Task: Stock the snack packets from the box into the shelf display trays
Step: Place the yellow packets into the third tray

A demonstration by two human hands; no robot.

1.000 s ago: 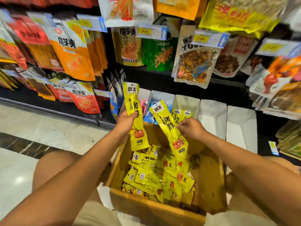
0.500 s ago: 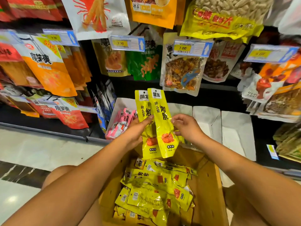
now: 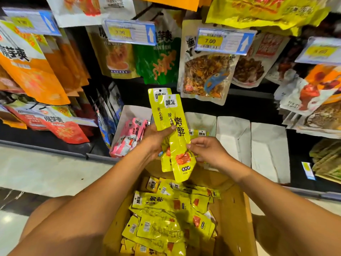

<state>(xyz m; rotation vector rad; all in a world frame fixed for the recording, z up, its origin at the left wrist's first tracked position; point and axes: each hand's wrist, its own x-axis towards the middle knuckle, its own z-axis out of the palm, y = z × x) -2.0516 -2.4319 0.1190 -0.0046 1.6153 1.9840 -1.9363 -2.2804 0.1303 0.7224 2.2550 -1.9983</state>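
A cardboard box (image 3: 234,209) is sitting open at 6 o'clock between the person's forearms. Loose yellow snack packets (image 3: 166,218) are lying heaped in it, some face up and some showing barcodes.

Beyond the box, white display trays are standing side by side on the bottom shelf. The tray at 9 o'clock of centre (image 3: 129,112) is holding pink packets (image 3: 131,134) on end. The next tray (image 3: 202,120) is showing the tops of a few yellow ones (image 3: 199,133). A third tray (image 3: 232,132) and a fourth tray (image 3: 267,145) are standing on toward 3 o'clock.

At the centre, two yellow packets are standing upright and overlapping, the front packet (image 3: 180,139) over the rear packet (image 3: 156,109). Each is carrying a small white label at its top. The front one is showing large black characters, "烤脖", with a red food picture lower down.

At 1 o'clock a price tag (image 3: 210,41) is reading "7.00" beside a white arrow. It is hanging in front of a clear pouch with a blue fish drawing (image 3: 206,76). A second tag (image 3: 120,32) at 11 o'clock is too blurred to read. Orange pouches (image 3: 33,71) are hanging at 9 to 10 o'clock.

The left hand (image 3: 156,139) is gripping both upright packets at mid-length, thumb across the front and fingers curled behind. The right hand (image 3: 208,150) is pinching the front packet's right edge with its fingertips, the fingers bent.
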